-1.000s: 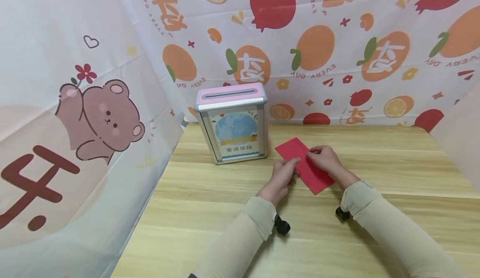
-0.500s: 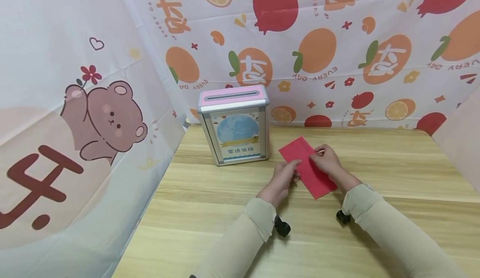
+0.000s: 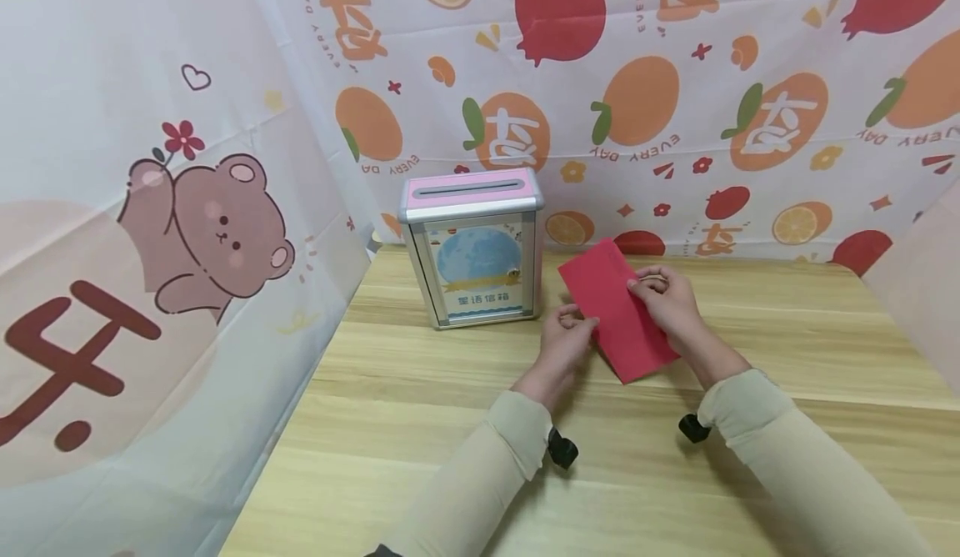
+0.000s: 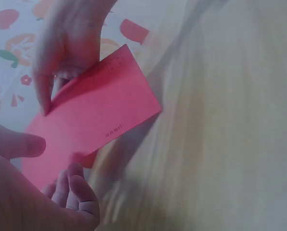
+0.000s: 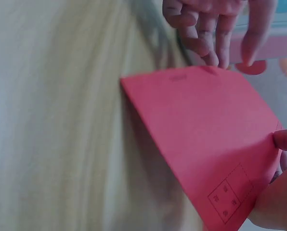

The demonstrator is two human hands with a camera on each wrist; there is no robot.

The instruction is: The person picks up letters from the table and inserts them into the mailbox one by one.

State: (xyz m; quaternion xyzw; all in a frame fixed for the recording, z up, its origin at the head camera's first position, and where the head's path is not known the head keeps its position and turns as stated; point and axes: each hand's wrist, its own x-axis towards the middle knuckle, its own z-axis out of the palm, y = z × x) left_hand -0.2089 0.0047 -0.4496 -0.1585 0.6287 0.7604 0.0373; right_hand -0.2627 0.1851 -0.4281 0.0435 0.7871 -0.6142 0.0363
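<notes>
A red paper envelope (image 3: pixel 617 311) with small printed marks is tilted up off the table in the head view. My right hand (image 3: pixel 669 307) pinches its right edge, the thumb on the face and the fingers behind. At the opposite edge, my left hand (image 3: pixel 564 342) lightly holds the paper between thumb and fingers, partly hidden by it. The left wrist view shows printed lines on the envelope (image 4: pixel 100 106) near its far end. A dashed and solid box is printed near one corner of the envelope (image 5: pixel 196 130) in the right wrist view.
A silver-framed letter box (image 3: pixel 476 248) with a pink slotted top stands upright left of the hands. The wooden table (image 3: pixel 390 407) extends around them. Fruit-patterned cloth (image 3: pixel 570 107) hangs behind, and a bear-printed cloth (image 3: pixel 225 232) hangs at the left.
The envelope has risen and tilted upward, its far edge higher in the view. My right hand has moved up slightly with it. The left fingers have shifted at the left edge.
</notes>
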